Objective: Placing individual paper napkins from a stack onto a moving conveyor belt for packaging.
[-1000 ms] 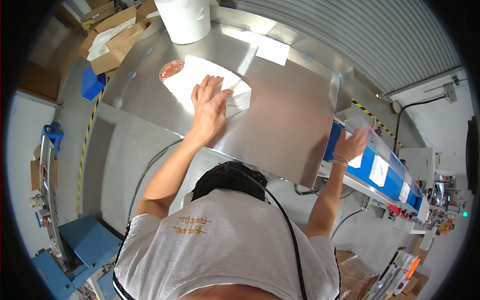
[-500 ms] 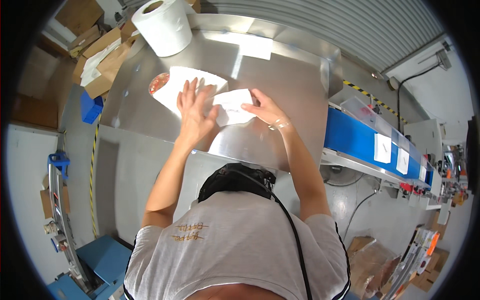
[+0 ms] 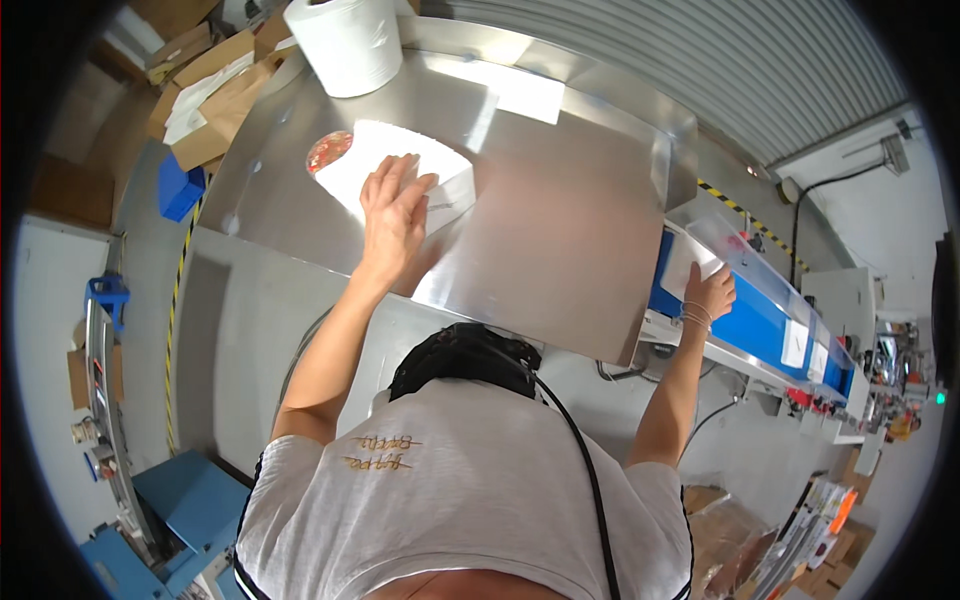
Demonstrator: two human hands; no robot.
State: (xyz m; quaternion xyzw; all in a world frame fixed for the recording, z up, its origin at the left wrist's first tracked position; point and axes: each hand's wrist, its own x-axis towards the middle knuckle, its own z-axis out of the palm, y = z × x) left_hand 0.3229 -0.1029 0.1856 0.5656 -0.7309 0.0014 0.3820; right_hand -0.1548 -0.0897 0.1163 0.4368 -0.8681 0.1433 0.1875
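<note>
A stack of white flat packets or sheets (image 3: pixel 345 178) lies on the left of the steel table, with a red patterned piece (image 3: pixel 329 150) at its far left end. My left hand (image 3: pixel 395 215) rests on the stack, fingers bent and slightly apart. Off the table's right edge, my right hand (image 3: pixel 710 290) grips a white flat packet (image 3: pixel 688 262) at the near end of the blue conveyor belt (image 3: pixel 745 312). The fingers hide part of that packet. Farther along the belt lie more white packets (image 3: pixel 795 343).
The steel table (image 3: pixel 560 240) has a raised back rim. A large white roll (image 3: pixel 345 50) stands at its back left, and a white sheet (image 3: pixel 530 97) lies near the back. Clear plastic guards (image 3: pixel 740 250) line the belt's far side. Open cardboard boxes (image 3: pixel 215 110) sit at left.
My right hand has moved right from the table to the belt with a white packet. My left hand stays over the stack, its fingers now more bent. The packets on the belt have shifted.
</note>
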